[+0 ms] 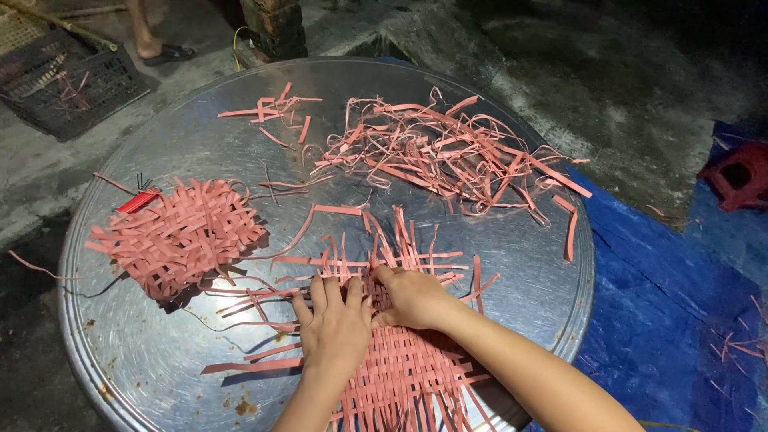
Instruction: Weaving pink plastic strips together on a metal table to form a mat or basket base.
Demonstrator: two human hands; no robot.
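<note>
left hand (334, 324) flat, fingers spread, pressing down the half-woven pink strip mat (404, 364) at the near edge of the round shiny metal desk (160, 360), right hand (412, 298) pinching a strip, finished woven pink piece (178, 236) off left, tangled loose pink strips (440, 152) further back

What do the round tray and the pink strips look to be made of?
Tray: likely metal, steel or aluminium; silvery, scuffed, reflecting light, with rusty specks. Pink strips: thin, flat, matte and springy, curling in loops; probably plastic, perhaps dyed fibre.
</note>
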